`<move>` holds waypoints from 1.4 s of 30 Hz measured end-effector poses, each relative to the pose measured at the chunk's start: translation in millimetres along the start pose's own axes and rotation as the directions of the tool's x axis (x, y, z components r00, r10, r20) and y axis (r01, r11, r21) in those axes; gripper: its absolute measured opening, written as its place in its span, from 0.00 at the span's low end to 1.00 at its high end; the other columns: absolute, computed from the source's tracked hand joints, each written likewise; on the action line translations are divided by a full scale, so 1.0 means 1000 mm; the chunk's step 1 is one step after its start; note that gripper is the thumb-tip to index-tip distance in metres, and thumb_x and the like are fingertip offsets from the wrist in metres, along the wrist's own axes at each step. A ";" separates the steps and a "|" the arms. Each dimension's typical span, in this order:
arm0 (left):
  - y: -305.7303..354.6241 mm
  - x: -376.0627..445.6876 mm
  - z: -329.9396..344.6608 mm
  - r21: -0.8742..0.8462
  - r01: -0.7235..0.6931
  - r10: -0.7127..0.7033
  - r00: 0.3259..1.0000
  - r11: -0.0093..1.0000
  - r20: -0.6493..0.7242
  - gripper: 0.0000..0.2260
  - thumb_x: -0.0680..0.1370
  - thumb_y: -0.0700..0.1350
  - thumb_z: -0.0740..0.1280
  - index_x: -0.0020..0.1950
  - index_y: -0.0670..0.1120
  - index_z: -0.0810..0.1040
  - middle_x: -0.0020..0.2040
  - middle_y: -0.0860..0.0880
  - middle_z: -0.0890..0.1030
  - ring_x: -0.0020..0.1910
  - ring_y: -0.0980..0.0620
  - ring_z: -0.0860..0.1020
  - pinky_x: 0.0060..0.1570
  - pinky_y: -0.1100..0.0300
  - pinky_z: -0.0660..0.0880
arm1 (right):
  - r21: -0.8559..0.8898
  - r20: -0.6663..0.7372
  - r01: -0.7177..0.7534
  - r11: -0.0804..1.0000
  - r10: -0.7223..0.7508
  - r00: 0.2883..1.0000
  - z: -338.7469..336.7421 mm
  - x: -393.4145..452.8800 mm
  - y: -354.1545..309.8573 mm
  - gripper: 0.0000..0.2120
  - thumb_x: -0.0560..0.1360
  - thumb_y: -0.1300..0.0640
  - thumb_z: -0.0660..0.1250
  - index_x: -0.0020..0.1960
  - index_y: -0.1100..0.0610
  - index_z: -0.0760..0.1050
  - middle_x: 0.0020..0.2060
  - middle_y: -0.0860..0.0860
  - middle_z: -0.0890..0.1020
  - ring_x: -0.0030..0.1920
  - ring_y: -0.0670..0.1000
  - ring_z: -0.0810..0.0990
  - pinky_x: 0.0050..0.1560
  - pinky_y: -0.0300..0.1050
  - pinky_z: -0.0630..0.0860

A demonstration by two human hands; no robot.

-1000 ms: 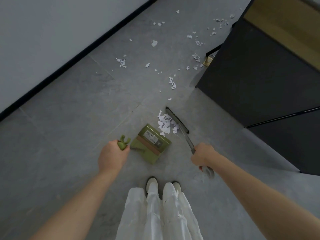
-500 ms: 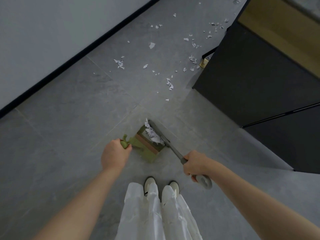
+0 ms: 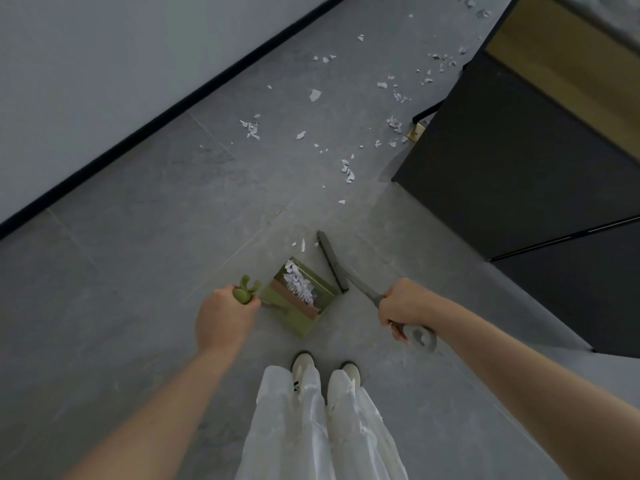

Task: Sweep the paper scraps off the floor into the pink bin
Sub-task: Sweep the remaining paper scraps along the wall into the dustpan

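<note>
The left hand (image 3: 223, 322) has its fingers closed around the handle of the green dustpan (image 3: 299, 296), which rests on the floor (image 3: 138, 271) and holds a heap of paper scraps (image 3: 298, 284). The right hand (image 3: 403, 308) is wrapped around the grey brush (image 3: 333, 260), its head just right of the pan. Two small bits (image 3: 300, 244) lie just beyond the pan's mouth; many loose scraps (image 3: 347, 171) lie farther off, near the black cabinet (image 3: 519, 161). Tilting the pan could spill the heap, and a hard stroke could flick bits past it. No pink bin is in view.
</note>
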State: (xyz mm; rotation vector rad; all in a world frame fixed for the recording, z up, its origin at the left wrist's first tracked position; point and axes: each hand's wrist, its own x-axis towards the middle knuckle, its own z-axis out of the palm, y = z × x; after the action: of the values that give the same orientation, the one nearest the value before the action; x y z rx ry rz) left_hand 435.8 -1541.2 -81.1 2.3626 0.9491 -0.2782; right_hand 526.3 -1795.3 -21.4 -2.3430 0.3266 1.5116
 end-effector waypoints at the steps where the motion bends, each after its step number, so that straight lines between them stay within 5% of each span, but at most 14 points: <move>1: -0.004 -0.001 -0.003 -0.001 0.009 -0.009 1.000 1.000 -0.015 0.09 0.72 0.47 0.74 0.42 0.41 0.83 0.37 0.38 0.82 0.40 0.38 0.80 0.34 0.55 0.69 | -0.008 -0.015 -0.002 1.000 0.001 1.000 0.000 0.003 -0.003 0.07 0.70 0.64 0.64 0.41 0.66 0.79 0.25 0.56 0.80 0.25 0.53 0.76 0.35 0.40 0.76; 5: -0.025 -0.004 -0.016 -0.008 0.059 -0.059 0.997 0.998 -0.042 0.08 0.71 0.47 0.74 0.41 0.42 0.83 0.35 0.39 0.81 0.39 0.38 0.80 0.35 0.56 0.67 | -0.080 -0.057 0.005 0.997 -0.009 0.998 0.002 0.013 -0.017 0.08 0.75 0.62 0.62 0.44 0.65 0.78 0.25 0.54 0.78 0.24 0.51 0.76 0.28 0.37 0.73; 10: -0.053 0.000 -0.031 0.009 0.101 -0.100 0.991 0.995 -0.087 0.09 0.71 0.46 0.75 0.41 0.40 0.83 0.36 0.37 0.81 0.39 0.37 0.79 0.35 0.55 0.69 | -0.186 -0.068 0.080 0.979 -0.094 0.993 0.010 0.024 -0.031 0.12 0.76 0.59 0.62 0.50 0.67 0.80 0.33 0.55 0.80 0.35 0.55 0.81 0.41 0.45 0.79; 15: -0.073 0.009 -0.041 0.030 0.106 -0.103 0.991 0.994 -0.090 0.10 0.71 0.46 0.75 0.42 0.39 0.83 0.36 0.35 0.81 0.39 0.36 0.80 0.35 0.53 0.70 | -0.313 -0.070 0.097 0.945 -0.124 0.990 0.025 0.027 -0.043 0.10 0.74 0.59 0.61 0.52 0.62 0.75 0.31 0.54 0.79 0.27 0.50 0.79 0.28 0.39 0.75; 22: -0.074 0.016 -0.040 0.028 0.117 -0.115 0.990 0.993 -0.077 0.10 0.71 0.45 0.74 0.42 0.37 0.82 0.39 0.33 0.81 0.41 0.35 0.80 0.37 0.52 0.71 | -0.363 0.124 0.137 0.922 -0.098 0.987 0.055 0.001 -0.050 0.11 0.73 0.64 0.60 0.51 0.66 0.78 0.32 0.56 0.79 0.31 0.53 0.78 0.32 0.44 0.76; 28: -0.086 0.008 -0.041 -0.005 0.120 -0.120 0.990 0.993 -0.081 0.10 0.71 0.46 0.74 0.41 0.39 0.82 0.38 0.35 0.81 0.40 0.36 0.80 0.36 0.53 0.71 | -0.374 0.157 0.137 0.917 -0.083 0.984 0.058 -0.025 -0.060 0.09 0.69 0.66 0.63 0.44 0.66 0.81 0.32 0.57 0.79 0.35 0.56 0.78 0.35 0.44 0.74; 35: -0.124 -0.026 -0.054 -0.013 0.086 -0.087 0.985 0.996 -0.150 0.09 0.69 0.43 0.77 0.37 0.38 0.82 0.32 0.35 0.80 0.34 0.37 0.79 0.33 0.52 0.70 | -0.336 0.031 0.095 0.937 -0.090 0.996 0.057 -0.034 -0.057 0.06 0.75 0.63 0.59 0.41 0.63 0.73 0.28 0.55 0.77 0.26 0.52 0.77 0.30 0.41 0.75; 42: -0.163 -0.048 -0.074 0.019 0.094 -0.091 0.989 0.995 -0.117 0.09 0.68 0.42 0.78 0.34 0.41 0.80 0.31 0.37 0.79 0.34 0.38 0.80 0.33 0.53 0.69 | -0.329 -0.049 0.069 0.942 -0.090 0.995 0.065 -0.016 -0.051 0.12 0.76 0.61 0.59 0.35 0.62 0.71 0.29 0.54 0.77 0.39 0.56 0.81 0.44 0.47 0.80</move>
State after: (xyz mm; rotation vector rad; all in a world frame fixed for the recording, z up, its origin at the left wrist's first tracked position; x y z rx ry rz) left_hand 287.9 -1430.3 -72.9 2.3819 1.1185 -0.1910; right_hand 483.6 -1722.1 -23.6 -2.6252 -0.0083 1.5552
